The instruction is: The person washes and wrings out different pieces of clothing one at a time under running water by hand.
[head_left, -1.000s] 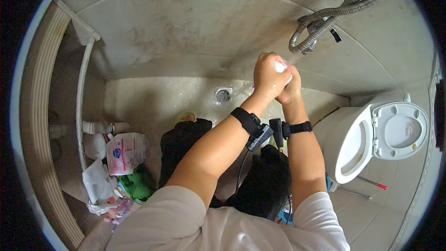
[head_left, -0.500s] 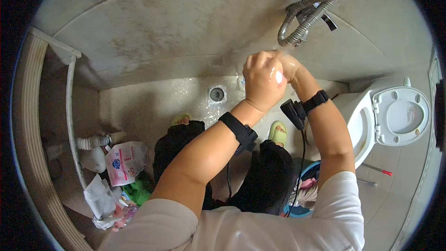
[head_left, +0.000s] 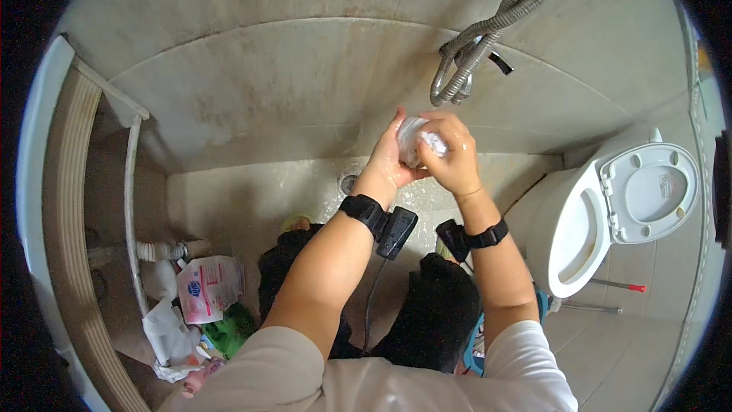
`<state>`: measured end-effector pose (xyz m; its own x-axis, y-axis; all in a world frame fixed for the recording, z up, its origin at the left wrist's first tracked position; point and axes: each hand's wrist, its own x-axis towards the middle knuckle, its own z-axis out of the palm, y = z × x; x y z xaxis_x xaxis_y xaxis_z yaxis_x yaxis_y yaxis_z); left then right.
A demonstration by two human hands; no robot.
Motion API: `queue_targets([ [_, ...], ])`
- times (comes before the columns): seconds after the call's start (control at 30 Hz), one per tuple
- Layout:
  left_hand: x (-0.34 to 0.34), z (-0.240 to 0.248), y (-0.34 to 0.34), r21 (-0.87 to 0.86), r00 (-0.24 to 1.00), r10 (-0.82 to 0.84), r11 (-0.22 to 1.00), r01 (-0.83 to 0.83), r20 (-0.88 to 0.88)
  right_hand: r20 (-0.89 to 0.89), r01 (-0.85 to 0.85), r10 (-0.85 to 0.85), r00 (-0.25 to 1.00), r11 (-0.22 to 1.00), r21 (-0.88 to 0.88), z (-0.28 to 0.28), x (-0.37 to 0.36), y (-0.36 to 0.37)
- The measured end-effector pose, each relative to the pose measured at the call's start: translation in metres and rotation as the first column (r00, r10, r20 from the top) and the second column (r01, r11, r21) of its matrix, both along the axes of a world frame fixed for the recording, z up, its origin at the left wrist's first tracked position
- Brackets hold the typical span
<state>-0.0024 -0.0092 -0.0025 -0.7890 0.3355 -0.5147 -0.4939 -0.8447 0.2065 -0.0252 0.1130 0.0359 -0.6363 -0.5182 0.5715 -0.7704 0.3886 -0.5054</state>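
Both of my wet hands meet below the faucet, around a pale, shiny, rounded thing [head_left: 409, 137] that looks translucent; its exact kind is unclear. My left hand [head_left: 387, 160] cups it from the left and below, thumb pointing up along its side. From the right, the curled fingers of my right hand [head_left: 457, 159] press a white crumpled wad [head_left: 435, 143] against it. A metal shower hose [head_left: 499, 21] loops down beside the faucet lever [head_left: 501, 63], just above my hands. Each wrist wears a black strap with a black box.
A floor drain [head_left: 348, 184] lies in the wet floor, partly behind my left wrist. On the right stands a white toilet [head_left: 560, 240] with its lid up. A pink-and-white package [head_left: 207, 290], green cloth [head_left: 231, 329] and corrugated pipe [head_left: 162, 251] are at left. A blue basin [head_left: 474, 339] sits behind my right leg.
My hands have come down and left from the faucet outlet and turned apart somewhat. The pale thing and white wad, hidden before, now show between them. The view has shifted slightly.
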Motion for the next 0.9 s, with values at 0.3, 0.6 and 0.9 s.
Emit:
queue_targets([
  [0.3,-0.018,-0.005,0.024,-0.53,0.778,0.487,0.57,-0.628,-0.398,0.712,0.611,0.481,0.511,0.38,-0.695,-0.059,-0.017,-0.015],
  [0.6,-0.009,0.006,0.014,-0.752,0.753,0.01,-0.058,-0.657,-0.658,0.692,0.632,0.72,0.043,0.517,-0.577,-0.06,-0.034,-0.017],
  [0.9,-0.008,-0.021,0.008,-0.69,0.783,0.045,0.444,-0.572,-0.62,0.862,0.601,0.495,0.114,0.656,-0.456,-0.049,-0.02,0.005],
])
